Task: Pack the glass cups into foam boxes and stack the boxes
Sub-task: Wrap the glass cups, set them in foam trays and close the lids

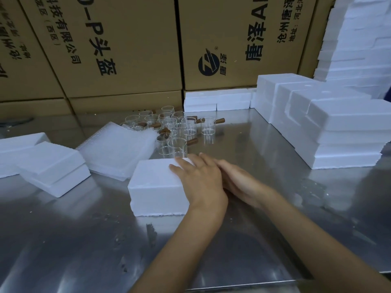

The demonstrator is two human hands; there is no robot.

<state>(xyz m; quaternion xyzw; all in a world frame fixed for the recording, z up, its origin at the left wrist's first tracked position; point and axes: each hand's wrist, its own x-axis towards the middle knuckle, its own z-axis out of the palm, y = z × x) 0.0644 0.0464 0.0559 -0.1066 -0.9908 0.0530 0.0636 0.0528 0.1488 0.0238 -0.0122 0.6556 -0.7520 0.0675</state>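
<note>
Head-camera view shows us leaning over a steel table, with a closed white foam box lying near the middle of it, just in front of us. Our left hand lies flat on the right part of the box's top, fingers straight and spread a little, pressing on the foam rather than curling round it. Our right hand sits just beside the left one at the box's right end, its fingers reaching behind the left hand; we cannot tell whether they are wrapped round the box's edge or merely laid against it. Beyond the box, toward the back of the table, stands a cluster of glass cups with brown wooden handles, upright and crowded close together, the nearest of them just behind the box's far edge. Left of the cups, and touching the box's far left corner, lies a pile of clear bubble-wrap bags. Further left rest two loose foam pieces, one lying on the other and slightly askew, with another foam slab behind them at the frame's edge. On our right, well apart from the box we are handling, stacked foam boxes stand in stepped rows along the table. Behind them a tall foam stack climbs the right edge, and low foam slabs line the back. Large cardboard cartons printed with black characters form the wall behind everything.
</note>
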